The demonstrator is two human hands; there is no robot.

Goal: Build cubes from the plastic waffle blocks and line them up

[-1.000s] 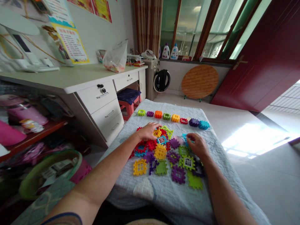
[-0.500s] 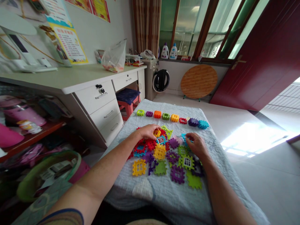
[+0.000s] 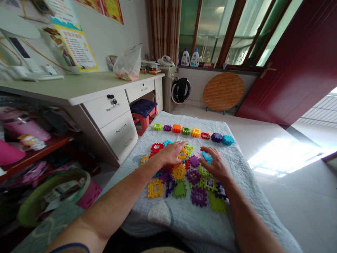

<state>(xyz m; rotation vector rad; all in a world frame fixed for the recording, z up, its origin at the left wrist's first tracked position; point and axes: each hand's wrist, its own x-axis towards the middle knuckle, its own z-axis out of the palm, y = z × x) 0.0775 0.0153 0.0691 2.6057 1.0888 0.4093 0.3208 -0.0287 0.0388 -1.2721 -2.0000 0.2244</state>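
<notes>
plastic tiles (image 3: 179, 172) on blue cloth (image 3: 160, 212), left hand (image 3: 173, 153) apparently touching a yellow one

Bright daylight through window (image 3: 210, 31) and doorway — white glare on floor (image 3: 279, 154) — left edge stretched, smeary

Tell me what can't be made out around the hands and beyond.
All in the head view:
- What lies under the left hand: palm and fingers hide it.
- Whether the right hand touches the blue piece: fingers overlap it.
- The wall poster's fine print: too small.
- The pink container: cut off by the left edge.
</notes>
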